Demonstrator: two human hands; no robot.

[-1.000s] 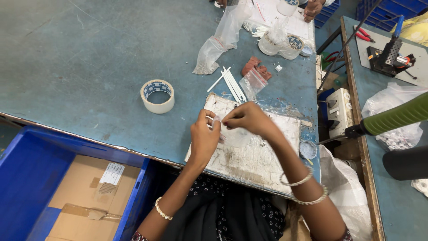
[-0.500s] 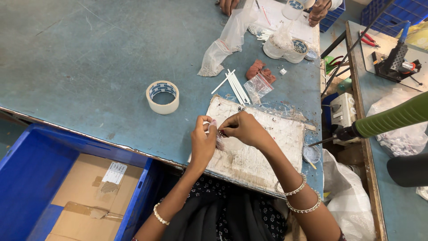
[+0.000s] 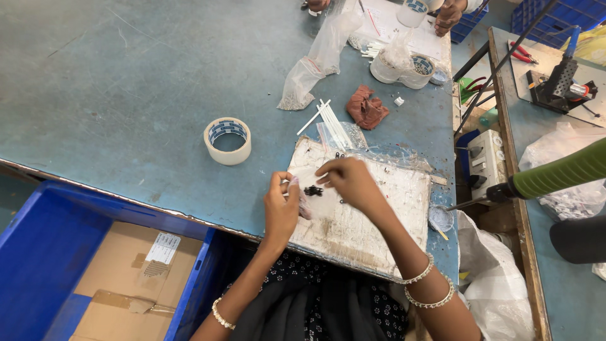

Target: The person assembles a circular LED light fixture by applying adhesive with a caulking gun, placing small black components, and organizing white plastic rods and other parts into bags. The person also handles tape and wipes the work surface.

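Left hand (image 3: 281,205) grip pinches a small pale piece; right hand (image 3: 347,181) grip, fingers together, touches black bits (image 3: 313,190) on the white board (image 3: 372,215) atop the blue tabletop (image 3: 126,95).

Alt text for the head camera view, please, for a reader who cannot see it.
Two bare hands, left hand and right hand, pinch at small black parts over a worn white board on a blue table. A tape roll, white sticks and a reddish cloth lie nearby.

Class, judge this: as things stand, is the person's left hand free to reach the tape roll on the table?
Probably yes. The left hand rests at the white board's edge, and only bare table lies between it and the tape roll; its fingers pinch something small.
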